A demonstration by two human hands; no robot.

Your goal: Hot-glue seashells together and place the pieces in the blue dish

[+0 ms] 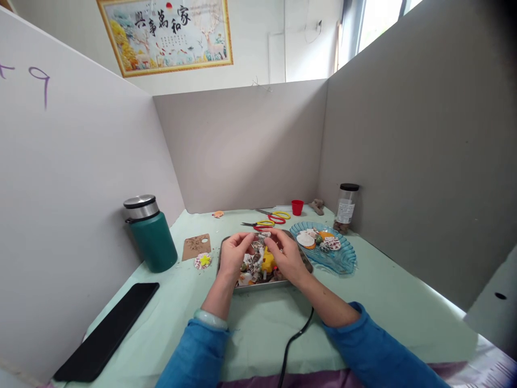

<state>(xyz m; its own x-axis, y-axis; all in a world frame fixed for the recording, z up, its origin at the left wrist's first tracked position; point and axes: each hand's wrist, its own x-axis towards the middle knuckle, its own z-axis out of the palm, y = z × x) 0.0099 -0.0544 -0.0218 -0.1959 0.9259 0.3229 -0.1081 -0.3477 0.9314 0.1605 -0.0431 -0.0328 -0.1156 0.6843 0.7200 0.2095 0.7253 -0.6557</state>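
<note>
A metal tray (pixel 258 288) full of small mixed pieces sits in the middle of the table. Among the pieces lies a yellow figure (pixel 267 261). Over the tray's left part is my left hand (pixel 235 251), its thumb and fingertips brought together. My right hand (pixel 285 254) is over the right part, fingers bent inward. Both hands' fingertips meet around a small whitish, shiny piece (pixel 264 235) near the tray's back edge. Its exact shape is too small to tell.
Left are a green flask (pixel 155 240), a black slab (pixel 109 331), a brown card (pixel 196 247) and a round disc (pixel 202 261). Behind lie scissors (pixel 260 224) and a red cup (pixel 297 207). Right are a blue plate (pixel 343 262) and a jar (pixel 346 210). A black cable (pixel 291 339) runs in front.
</note>
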